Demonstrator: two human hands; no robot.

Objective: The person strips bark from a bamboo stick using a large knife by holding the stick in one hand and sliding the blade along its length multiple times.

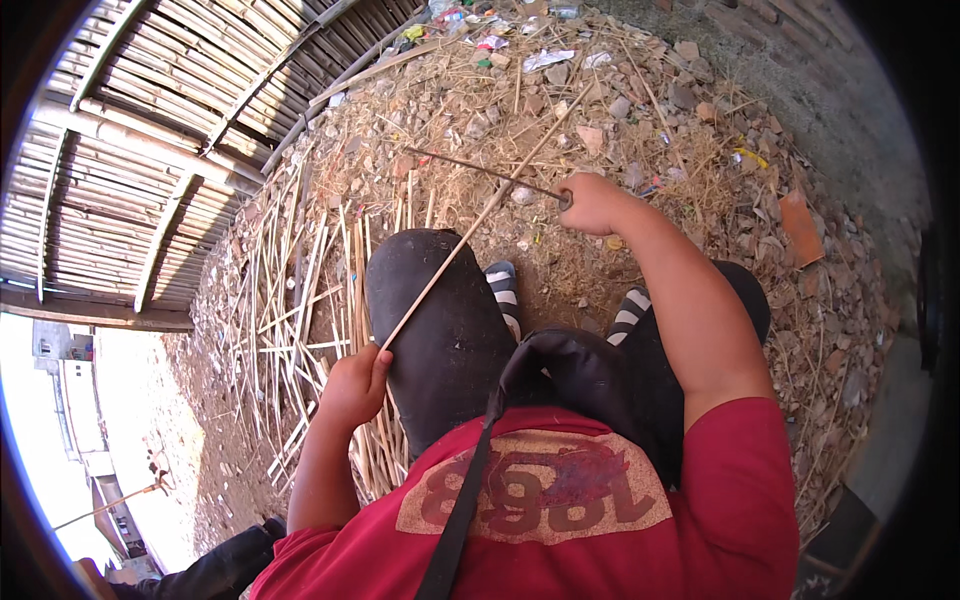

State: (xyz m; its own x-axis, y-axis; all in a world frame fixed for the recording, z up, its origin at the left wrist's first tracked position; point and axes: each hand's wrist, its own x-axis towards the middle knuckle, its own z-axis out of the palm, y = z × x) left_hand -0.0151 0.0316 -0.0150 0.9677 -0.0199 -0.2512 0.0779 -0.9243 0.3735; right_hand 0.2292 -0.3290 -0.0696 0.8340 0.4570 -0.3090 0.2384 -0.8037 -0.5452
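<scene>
Left hand (352,388): fingers (378,362) are curling tight around the near end of a long bamboo stick (470,228), pinching it just beside the left knee. From that grip the bamboo stick is running toward 1 o'clock, crossing over the black trousers (440,320) and ending far out over the rubble.

Right hand (592,204): fingers are closing into a fist around the handle of a thin dark blade (480,172); the individual fingertips are facing away, so their exact placing cannot be told. The thin dark blade is pointing toward 10 o'clock from the fist and is crossing the bamboo stick close to the fist; whether the two are touching there cannot be told.

Below the hands: a striped sandal (505,292) is showing at each foot, resting on bare earth between the knees. A black shoulder strap (462,510) is lying across the red shirt (600,520) at 6 o'clock.

Surroundings: a loose heap of split bamboo strips (300,290) is lying on the ground at 9 o'clock of the left knee. Dry straw and broken brick rubble (800,225) are covering the ground from 12 to 3 o'clock. A woven bamboo wall panel (150,150) is standing at 10 o'clock.
</scene>
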